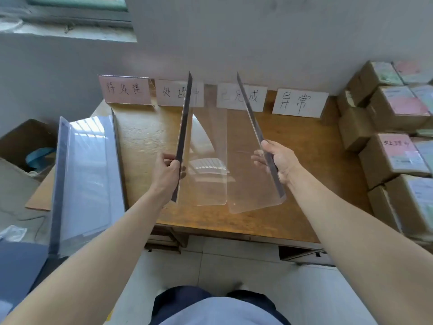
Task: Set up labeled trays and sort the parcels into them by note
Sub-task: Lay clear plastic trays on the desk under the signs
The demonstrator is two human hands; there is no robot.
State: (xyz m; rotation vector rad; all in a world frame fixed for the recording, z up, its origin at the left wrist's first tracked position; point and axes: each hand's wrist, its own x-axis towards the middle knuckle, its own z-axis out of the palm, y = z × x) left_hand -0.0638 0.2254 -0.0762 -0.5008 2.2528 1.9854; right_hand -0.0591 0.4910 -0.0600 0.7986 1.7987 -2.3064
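I hold two clear plastic trays above the wooden table (pixel 304 184), each by its dark upper edge. My left hand (pixel 166 170) grips the left clear tray (pixel 206 160), whose dark edge points toward the wall. My right hand (pixel 278 158) grips the right clear tray (pixel 248 174), tilted outward. Along the wall stand several handwritten label cards: a pink card (pixel 125 90) at the left, two white cards (pixel 173 93) (pixel 243 97) partly behind the trays, and a white card (pixel 300 102) at the right. Cardboard parcels (pixel 393 106) with coloured notes are stacked at the right.
A further clear tray (pixel 86 174) with dark edges stands at the table's left end, partly over the edge. An open cardboard box (pixel 25 146) sits on the floor at the left. The parcel stack crowds the table's right side. My legs show below the table's front edge.
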